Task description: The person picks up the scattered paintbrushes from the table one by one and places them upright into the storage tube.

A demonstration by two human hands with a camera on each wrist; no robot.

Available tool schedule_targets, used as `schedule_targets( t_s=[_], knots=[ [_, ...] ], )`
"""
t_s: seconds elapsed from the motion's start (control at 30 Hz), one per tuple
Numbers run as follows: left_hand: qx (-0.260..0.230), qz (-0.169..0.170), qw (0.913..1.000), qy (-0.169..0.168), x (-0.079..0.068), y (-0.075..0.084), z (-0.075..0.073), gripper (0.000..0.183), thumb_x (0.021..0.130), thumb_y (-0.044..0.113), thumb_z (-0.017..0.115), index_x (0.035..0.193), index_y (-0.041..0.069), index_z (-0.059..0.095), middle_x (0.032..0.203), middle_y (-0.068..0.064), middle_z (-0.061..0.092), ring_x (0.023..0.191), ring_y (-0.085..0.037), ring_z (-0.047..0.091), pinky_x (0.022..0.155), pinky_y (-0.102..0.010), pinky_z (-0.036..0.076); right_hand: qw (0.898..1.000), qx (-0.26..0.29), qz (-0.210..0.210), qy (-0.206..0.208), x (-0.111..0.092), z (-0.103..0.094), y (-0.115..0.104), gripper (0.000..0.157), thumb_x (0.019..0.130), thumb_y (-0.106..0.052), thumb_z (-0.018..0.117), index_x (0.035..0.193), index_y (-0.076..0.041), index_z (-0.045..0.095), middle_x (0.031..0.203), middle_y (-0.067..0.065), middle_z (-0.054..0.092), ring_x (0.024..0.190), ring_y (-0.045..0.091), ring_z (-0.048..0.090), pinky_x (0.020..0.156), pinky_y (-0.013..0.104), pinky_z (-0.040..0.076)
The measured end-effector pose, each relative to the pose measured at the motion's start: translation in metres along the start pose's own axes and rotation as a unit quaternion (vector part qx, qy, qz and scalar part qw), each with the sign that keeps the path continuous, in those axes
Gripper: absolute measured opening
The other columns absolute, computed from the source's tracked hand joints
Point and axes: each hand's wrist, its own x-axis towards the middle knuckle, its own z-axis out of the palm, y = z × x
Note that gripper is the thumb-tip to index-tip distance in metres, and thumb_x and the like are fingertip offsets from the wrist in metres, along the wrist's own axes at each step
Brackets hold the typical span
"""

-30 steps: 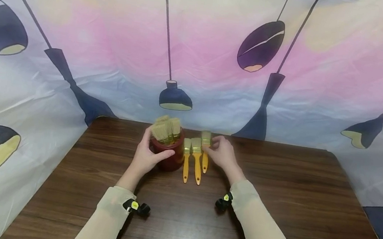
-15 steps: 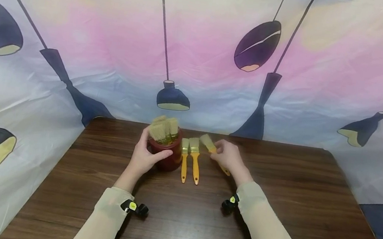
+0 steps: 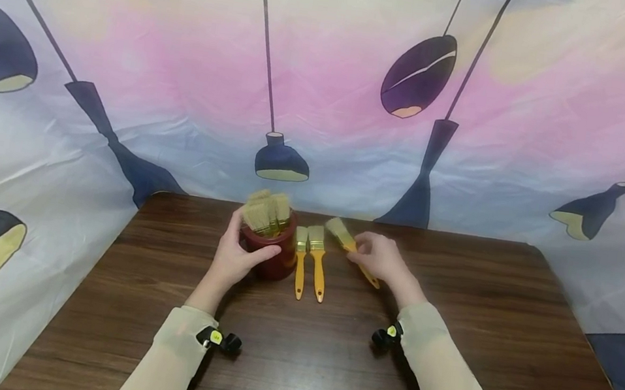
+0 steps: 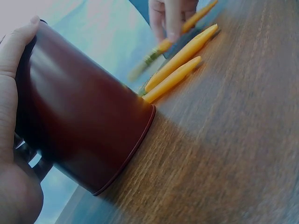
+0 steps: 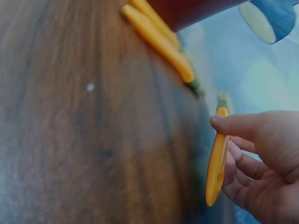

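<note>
My left hand (image 3: 237, 255) grips a dark red cylindrical pot (image 3: 278, 262) from its left side, thumb across the front; in the left wrist view the pot (image 4: 88, 107) stands on the wood. Several bristle brushes (image 3: 263, 211) stick up out of it. My right hand (image 3: 386, 259) pinches a paintbrush (image 3: 367, 273) by its yellow handle, bristles pointing to the far left. In the right wrist view the thumb and fingers close on that paintbrush's handle (image 5: 217, 158). Between the pot and this hand lie two more paintbrushes, a narrower one (image 3: 299, 272) and a wider one (image 3: 318, 273).
The dark wooden table (image 3: 290, 363) ends at the back against a hanging cloth (image 3: 328, 78) printed with lamps. Each sleeve carries a small black camera at the wrist, the left camera (image 3: 219, 339) and the right camera (image 3: 387, 334).
My right hand has taken the rightmost paintbrush away from the other two, moving it right and turning it to a slant. The left hand keeps its grip on the pot.
</note>
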Motion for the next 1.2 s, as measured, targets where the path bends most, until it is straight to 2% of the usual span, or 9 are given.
schedule_targets(
  t_s=[0.17, 0.33, 0.63, 0.77, 0.87, 1.03, 1.1, 1.2],
  knots=[
    [0.005, 0.000, 1.0000, -0.001, 0.000, -0.002, -0.001, 0.097, 0.086, 0.011, 0.093, 0.166, 0.028, 0.040, 0.159, -0.004, 0.052, 0.144, -0.025, 0.051, 0.119, -0.060, 0.041, 0.998, 0.046, -0.035, 0.033, -0.001, -0.010, -0.013, 0.046, 0.100, -0.031, 0.082, 0.138, -0.007, 0.071, 0.111, 0.011, 0.076, 0.100, 0.028, 0.071, 0.084, 0.046, 0.060],
    [0.009, 0.000, 1.0000, 0.000, -0.001, -0.003, -0.001, 0.097, 0.086, 0.014, 0.093, 0.166, 0.030, 0.040, 0.159, -0.003, 0.052, 0.143, -0.025, 0.052, 0.119, -0.060, 0.041, 0.991, 0.102, -0.062, 0.059, -0.003, -0.024, -0.040, 0.051, 0.101, -0.033, 0.081, 0.145, -0.009, 0.068, 0.116, 0.010, 0.078, 0.106, 0.029, 0.073, 0.089, 0.049, 0.062],
    [-0.002, -0.002, 1.0000, -0.001, -0.001, -0.003, -0.001, 0.099, 0.085, 0.008, 0.093, 0.166, 0.028, 0.039, 0.158, -0.007, 0.053, 0.142, -0.028, 0.052, 0.118, -0.061, 0.042, 0.966, 0.216, -0.111, 0.091, -0.001, -0.036, -0.095, 0.048, 0.103, -0.023, 0.077, 0.147, -0.008, 0.064, 0.118, 0.013, 0.076, 0.109, 0.031, 0.073, 0.094, 0.049, 0.062],
    [-0.004, -0.002, 1.0000, -0.002, 0.000, -0.002, 0.000, 0.103, 0.084, 0.004, 0.092, 0.168, 0.026, 0.037, 0.160, -0.011, 0.051, 0.144, -0.032, 0.051, 0.118, -0.063, 0.041, 0.951, 0.269, -0.119, 0.093, 0.001, -0.039, -0.118, 0.052, 0.106, -0.018, 0.074, 0.153, -0.006, 0.056, 0.119, 0.016, 0.074, 0.113, 0.032, 0.072, 0.096, 0.049, 0.061],
    [-0.005, -0.003, 1.0000, -0.003, 0.000, -0.001, 0.001, 0.103, 0.085, 0.002, 0.091, 0.169, 0.024, 0.035, 0.162, -0.014, 0.049, 0.144, -0.034, 0.050, 0.119, -0.063, 0.040, 0.940, 0.302, -0.128, 0.092, 0.003, -0.041, -0.135, 0.047, 0.107, -0.014, 0.073, 0.150, -0.005, 0.055, 0.118, 0.018, 0.073, 0.114, 0.033, 0.072, 0.096, 0.048, 0.062],
    [-0.007, -0.013, 0.9999, -0.006, 0.001, 0.004, 0.002, 0.100, 0.086, 0.002, 0.089, 0.169, 0.017, 0.035, 0.161, -0.019, 0.048, 0.143, -0.036, 0.050, 0.119, -0.064, 0.040, 0.918, 0.356, -0.159, 0.071, 0.005, -0.038, -0.159, 0.041, 0.109, -0.014, 0.069, 0.144, -0.002, 0.051, 0.130, 0.024, 0.069, 0.118, 0.038, 0.073, 0.099, 0.046, 0.061],
    [-0.007, -0.016, 0.9998, -0.007, 0.001, 0.007, 0.002, 0.101, 0.086, 0.002, 0.089, 0.169, 0.018, 0.035, 0.161, -0.018, 0.048, 0.144, -0.036, 0.050, 0.119, -0.064, 0.039, 0.916, 0.358, -0.170, 0.059, 0.007, -0.035, -0.167, 0.041, 0.110, -0.018, 0.068, 0.144, -0.002, 0.052, 0.136, 0.022, 0.068, 0.123, 0.037, 0.071, 0.101, 0.045, 0.060],
    [-0.009, -0.012, 0.9999, -0.005, 0.000, 0.007, 0.002, 0.102, 0.086, 0.004, 0.090, 0.170, 0.021, 0.034, 0.162, -0.014, 0.048, 0.144, -0.034, 0.050, 0.120, -0.062, 0.039, 0.923, 0.336, -0.181, 0.048, 0.009, -0.029, -0.174, 0.039, 0.111, -0.023, 0.068, 0.142, -0.004, 0.055, 0.136, 0.015, 0.069, 0.130, 0.031, 0.068, 0.104, 0.043, 0.058]
  ],
)
